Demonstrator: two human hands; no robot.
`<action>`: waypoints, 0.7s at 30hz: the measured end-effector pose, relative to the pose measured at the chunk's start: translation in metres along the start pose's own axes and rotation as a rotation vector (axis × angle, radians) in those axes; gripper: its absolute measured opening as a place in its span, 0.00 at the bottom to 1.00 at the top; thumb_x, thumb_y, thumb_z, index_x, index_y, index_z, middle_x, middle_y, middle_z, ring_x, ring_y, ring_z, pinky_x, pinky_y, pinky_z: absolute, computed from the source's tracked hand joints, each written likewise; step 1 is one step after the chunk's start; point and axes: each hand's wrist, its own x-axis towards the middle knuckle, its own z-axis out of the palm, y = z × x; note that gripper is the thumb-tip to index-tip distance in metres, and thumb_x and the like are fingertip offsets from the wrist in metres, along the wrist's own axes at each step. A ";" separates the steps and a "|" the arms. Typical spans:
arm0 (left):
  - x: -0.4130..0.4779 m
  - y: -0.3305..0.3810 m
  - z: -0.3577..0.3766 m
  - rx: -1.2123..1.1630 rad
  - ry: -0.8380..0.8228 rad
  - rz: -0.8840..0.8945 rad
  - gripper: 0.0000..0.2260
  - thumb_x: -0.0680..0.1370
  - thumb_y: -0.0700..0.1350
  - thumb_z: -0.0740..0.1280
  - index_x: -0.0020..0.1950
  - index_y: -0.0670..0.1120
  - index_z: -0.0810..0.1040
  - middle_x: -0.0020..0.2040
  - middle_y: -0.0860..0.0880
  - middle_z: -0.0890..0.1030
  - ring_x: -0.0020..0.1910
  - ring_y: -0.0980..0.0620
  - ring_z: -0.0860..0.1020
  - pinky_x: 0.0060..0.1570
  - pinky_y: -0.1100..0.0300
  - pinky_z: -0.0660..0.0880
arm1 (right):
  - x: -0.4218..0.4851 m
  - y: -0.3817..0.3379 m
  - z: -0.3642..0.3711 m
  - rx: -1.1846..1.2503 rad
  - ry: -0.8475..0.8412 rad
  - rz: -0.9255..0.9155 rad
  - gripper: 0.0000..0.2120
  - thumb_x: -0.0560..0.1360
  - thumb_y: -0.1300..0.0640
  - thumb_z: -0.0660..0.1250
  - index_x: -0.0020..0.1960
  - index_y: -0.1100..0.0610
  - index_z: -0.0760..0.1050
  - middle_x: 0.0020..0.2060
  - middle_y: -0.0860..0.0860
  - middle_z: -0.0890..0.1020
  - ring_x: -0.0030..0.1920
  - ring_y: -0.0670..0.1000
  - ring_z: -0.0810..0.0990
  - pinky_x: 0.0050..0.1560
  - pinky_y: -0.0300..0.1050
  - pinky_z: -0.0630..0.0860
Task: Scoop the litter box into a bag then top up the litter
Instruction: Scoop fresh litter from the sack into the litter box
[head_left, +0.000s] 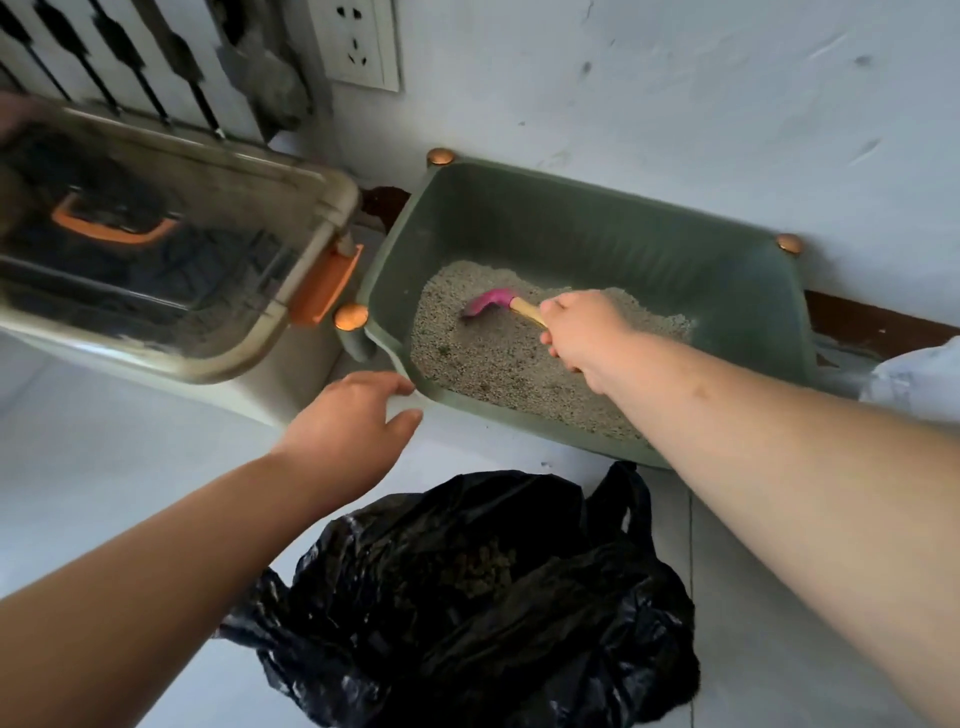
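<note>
- Litter box (597, 218), green with copper-coloured corner caps, sits on the floor (104, 467) against the wall, with a shallow bed of grey litter (493, 364) spread over its bottom.
- Right hand (587, 332) is closed round the wooden handle of the pink scoop (491, 301), whose head is dug into the litter toward the left end of the bed.
- Left hand (348, 421) reaches with relaxed, nearly straight fingers toward the near left corner of the rim and holds nothing. I cannot tell whether the fingertips touch the rim.
- Black bag (467, 597) lies slumped on the floor just in front of the box, its mouth loosely open. Something brownish seems to lie inside.
- Judging from this, the scooping step is in hand and topping up is not yet begun.
- The next move calls for lifting the loaded scoop level, letting clean grains sift out, and carrying it over the near rim to the bag's mouth, which may need the free hand to hold it wide.
- A clear-lidded bin (171, 249) with orange latches stands just left of the box.
</note>
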 end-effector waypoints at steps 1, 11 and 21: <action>0.001 -0.001 0.002 0.004 -0.008 0.000 0.17 0.81 0.51 0.62 0.69 0.50 0.74 0.69 0.49 0.74 0.67 0.50 0.72 0.63 0.58 0.67 | 0.004 -0.001 0.003 -0.110 -0.013 -0.068 0.15 0.80 0.58 0.56 0.59 0.63 0.76 0.36 0.51 0.73 0.42 0.53 0.72 0.34 0.39 0.66; 0.014 -0.008 0.018 0.028 -0.047 0.003 0.17 0.81 0.51 0.63 0.68 0.51 0.75 0.69 0.48 0.74 0.67 0.48 0.72 0.65 0.55 0.69 | -0.006 0.040 -0.058 -0.594 -0.057 -0.017 0.15 0.80 0.57 0.56 0.57 0.62 0.78 0.46 0.58 0.80 0.46 0.55 0.76 0.50 0.49 0.75; 0.011 0.001 0.021 0.071 -0.061 0.010 0.17 0.81 0.50 0.63 0.69 0.50 0.74 0.69 0.46 0.74 0.68 0.47 0.72 0.66 0.54 0.68 | -0.030 0.033 -0.046 -0.493 0.037 0.017 0.10 0.80 0.61 0.56 0.47 0.61 0.75 0.34 0.53 0.72 0.31 0.51 0.68 0.27 0.42 0.62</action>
